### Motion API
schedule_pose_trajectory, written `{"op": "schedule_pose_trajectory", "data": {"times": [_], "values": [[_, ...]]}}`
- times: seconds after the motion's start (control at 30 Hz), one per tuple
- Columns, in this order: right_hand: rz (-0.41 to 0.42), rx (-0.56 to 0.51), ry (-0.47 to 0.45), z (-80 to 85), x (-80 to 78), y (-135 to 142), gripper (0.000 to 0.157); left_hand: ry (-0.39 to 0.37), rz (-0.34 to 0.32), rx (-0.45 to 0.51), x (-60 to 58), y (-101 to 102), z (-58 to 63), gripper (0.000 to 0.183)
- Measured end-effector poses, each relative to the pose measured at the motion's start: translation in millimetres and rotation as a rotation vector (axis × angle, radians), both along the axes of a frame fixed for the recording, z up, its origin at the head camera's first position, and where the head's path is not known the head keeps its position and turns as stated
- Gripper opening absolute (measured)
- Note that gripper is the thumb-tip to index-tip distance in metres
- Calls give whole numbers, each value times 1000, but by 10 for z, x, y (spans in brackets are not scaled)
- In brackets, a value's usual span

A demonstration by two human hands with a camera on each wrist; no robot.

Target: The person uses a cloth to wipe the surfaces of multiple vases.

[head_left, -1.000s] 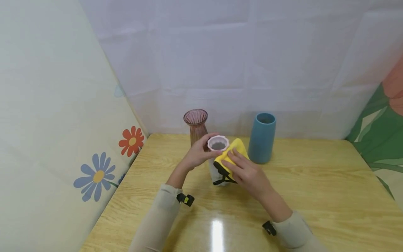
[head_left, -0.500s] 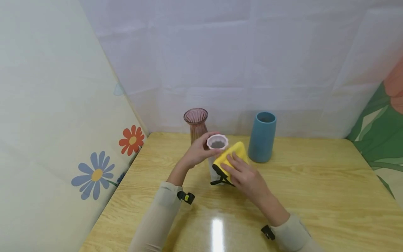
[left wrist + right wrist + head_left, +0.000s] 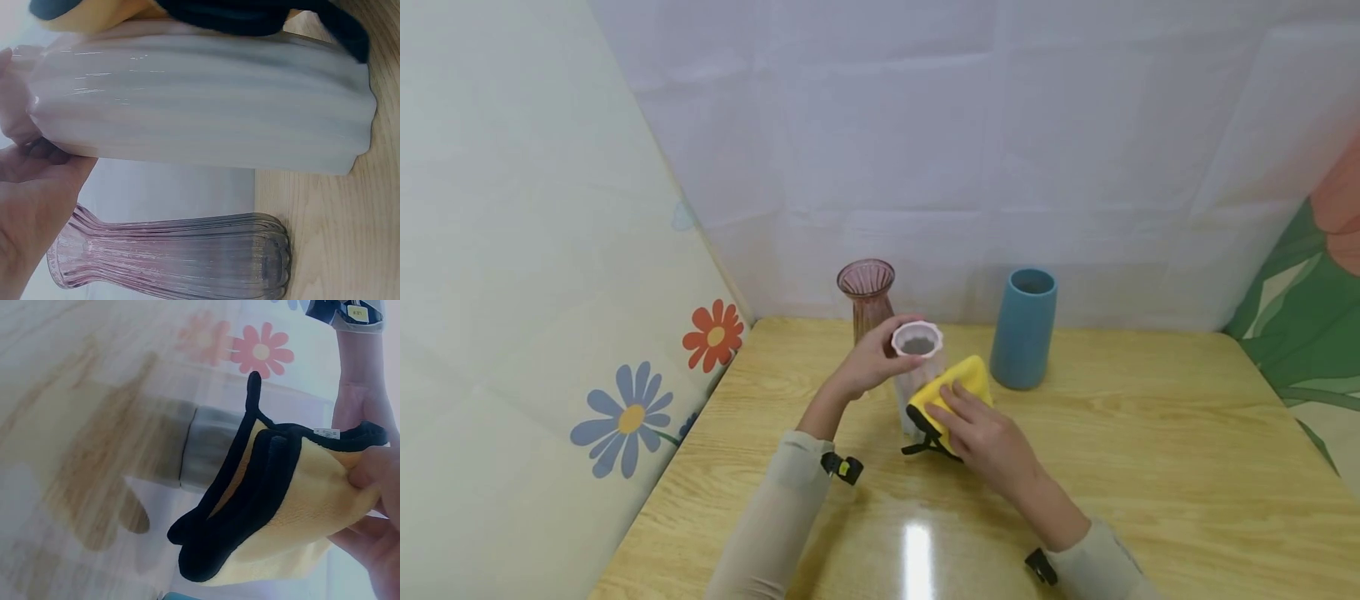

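A white vase (image 3: 206, 103) with a scalloped rim stands on the table, tilted slightly in the head view. My left hand (image 3: 874, 360) grips it around the neck just below the rim. In my right hand (image 3: 992, 437) is a folded yellow cloth (image 3: 966, 383) with black edging and a black loop, pinched between thumb and fingers. The cloth lies against the right side of the vase, about halfway down, and covers part of it. The right wrist view shows the cloth (image 3: 294, 506) hiding most of the vase, with only its grey-white lower end visible.
A pink ribbed glass vase (image 3: 867, 292) stands close behind my left hand. To the right, farther back, is a blue vase (image 3: 1024, 333). Both stand on the wood-grain table (image 3: 1150, 450), with a white sheet (image 3: 887, 150) hanging behind.
My right hand has slid the cloth down along the vase's side, from just under the rim toward the middle. The left hand keeps its grip, with the rim shifted very slightly left.
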State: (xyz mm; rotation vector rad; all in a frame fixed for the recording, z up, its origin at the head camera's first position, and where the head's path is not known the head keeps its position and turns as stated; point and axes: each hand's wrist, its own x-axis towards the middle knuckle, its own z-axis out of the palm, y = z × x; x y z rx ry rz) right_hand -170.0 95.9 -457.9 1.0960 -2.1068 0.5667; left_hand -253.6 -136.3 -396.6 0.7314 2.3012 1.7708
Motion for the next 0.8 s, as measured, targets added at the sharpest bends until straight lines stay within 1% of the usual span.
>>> {"op": "schedule_pose_trajectory", "data": {"times": [0.3,0.43,0.53,0.63,0.8], "values": [[12,7,30,-42,28,7,51,8,-31,-8,-28,-10,4,63],[8,30,31,-50,43,9,52,8,-45,-3,-37,-14,8,63],[5,58,23,-66,55,9,54,3,-56,3,-51,-21,7,62],[7,88,3,-92,62,8,53,2,-76,2,-71,-33,5,63],[2,130,-35,-135,68,15,47,-11,-132,18,-119,-65,8,67]]}}
